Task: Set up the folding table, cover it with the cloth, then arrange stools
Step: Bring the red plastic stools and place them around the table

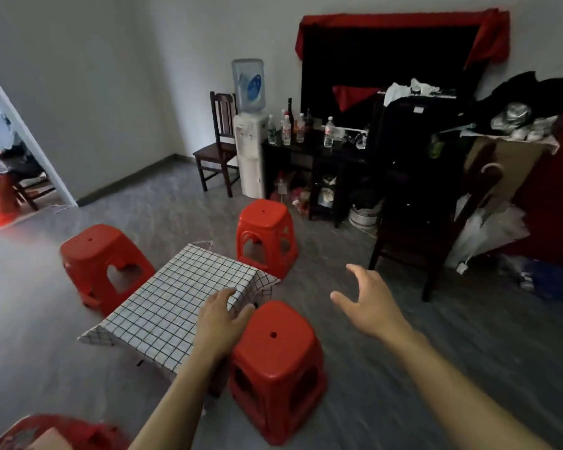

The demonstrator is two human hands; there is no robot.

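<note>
My left hand (220, 315) is hovering released over the near edge of the checked cloth (179, 297) that is covering the worktop, while my right hand (369, 300) is spreading, grasping nothing, above the floor. Red stools are standing around it: near (275, 368), far (265, 237), left (103, 258).

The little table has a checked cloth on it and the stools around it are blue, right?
Not quite. The stools are red, not blue. The head view shows the table covered by the checked cloth, with one red stool at the left, another at the far end and a third close by on the right.
</note>
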